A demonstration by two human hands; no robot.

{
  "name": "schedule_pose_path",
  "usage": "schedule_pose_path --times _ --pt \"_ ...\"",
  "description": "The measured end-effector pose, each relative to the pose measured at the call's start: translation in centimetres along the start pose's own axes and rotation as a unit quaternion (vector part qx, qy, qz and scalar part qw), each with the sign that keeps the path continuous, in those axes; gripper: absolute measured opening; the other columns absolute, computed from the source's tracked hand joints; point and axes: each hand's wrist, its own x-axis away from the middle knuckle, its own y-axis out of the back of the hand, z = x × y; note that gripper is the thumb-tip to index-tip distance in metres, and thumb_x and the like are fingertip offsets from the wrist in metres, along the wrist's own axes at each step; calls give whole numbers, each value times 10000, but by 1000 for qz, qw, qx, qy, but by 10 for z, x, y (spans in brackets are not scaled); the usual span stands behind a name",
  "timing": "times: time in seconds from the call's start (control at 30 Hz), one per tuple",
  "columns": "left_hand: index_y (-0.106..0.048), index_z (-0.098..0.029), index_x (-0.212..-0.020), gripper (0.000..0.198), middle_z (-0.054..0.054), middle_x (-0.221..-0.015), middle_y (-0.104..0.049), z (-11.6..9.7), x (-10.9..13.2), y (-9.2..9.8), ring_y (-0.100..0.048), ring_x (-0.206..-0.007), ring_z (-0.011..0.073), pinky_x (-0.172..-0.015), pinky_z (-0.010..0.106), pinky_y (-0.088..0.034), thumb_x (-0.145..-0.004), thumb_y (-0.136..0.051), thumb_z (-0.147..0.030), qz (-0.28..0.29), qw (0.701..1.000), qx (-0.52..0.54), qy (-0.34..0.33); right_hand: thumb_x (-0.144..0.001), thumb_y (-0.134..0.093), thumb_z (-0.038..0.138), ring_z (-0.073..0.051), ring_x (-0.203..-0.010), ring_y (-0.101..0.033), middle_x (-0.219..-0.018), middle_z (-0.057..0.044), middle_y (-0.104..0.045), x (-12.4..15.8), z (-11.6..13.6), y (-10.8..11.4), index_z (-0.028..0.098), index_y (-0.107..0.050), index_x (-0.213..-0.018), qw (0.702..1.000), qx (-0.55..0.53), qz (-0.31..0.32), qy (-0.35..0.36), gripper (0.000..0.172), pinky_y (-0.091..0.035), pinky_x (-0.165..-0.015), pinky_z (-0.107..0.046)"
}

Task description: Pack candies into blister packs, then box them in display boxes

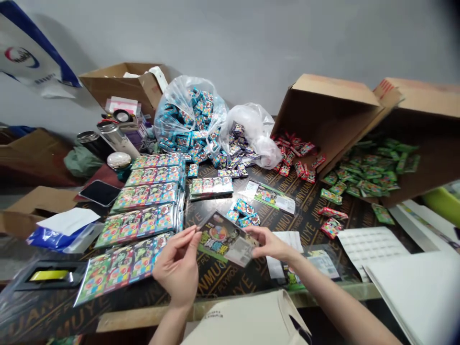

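Note:
Between my two hands a dark printed plastic pouch (227, 238) is held tilted above the table. My left hand (180, 261) pinches its upper left corner between thumb and fingertips. At the other side, my right hand (268, 243) grips the pouch's right edge, thumb and fingers closed on it. Just beyond the pouch lies a small group of blue candy packets (245, 211). Another printed pouch (271, 197) lies flat farther back. To the left, near my left hand, stand rows of stacked colourful packs (138, 223).
A plastic bag of blue packets (194, 120) and a bag of purple packets (247, 132) stand at the back. Tipped cartons spill red packets (296, 155) and green packets (372, 165) at right. A phone (99, 192) and steel flasks (117, 136) are at left; white sheets (375, 247) lie at right.

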Motion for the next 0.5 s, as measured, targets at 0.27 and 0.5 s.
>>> schedule_pose_path --times 0.27,0.5 --pt "-176 -217 -1382 1019 143 -1394 -316 14 44 -20 -250 -1285 335 -1046 577 -55 -556 -709 -487 485 813 -249 -207 -709 -637 403 -108 -603 -502 -745 0 -607 19 -5 -5 165 -634 -948 974 222 -2 -38 338 -400 -569 -217" --pt "-261 -189 -1347 928 113 -1182 -483 59 68 -32 -425 -1108 273 -1043 483 -173 -543 -680 -389 574 734 -316 -176 -527 -671 621 -302 -1001 -455 -1061 -131 -510 -23 -5 2 209 -438 -1250 776 546 -312 -54 864 -340 -849 -430"
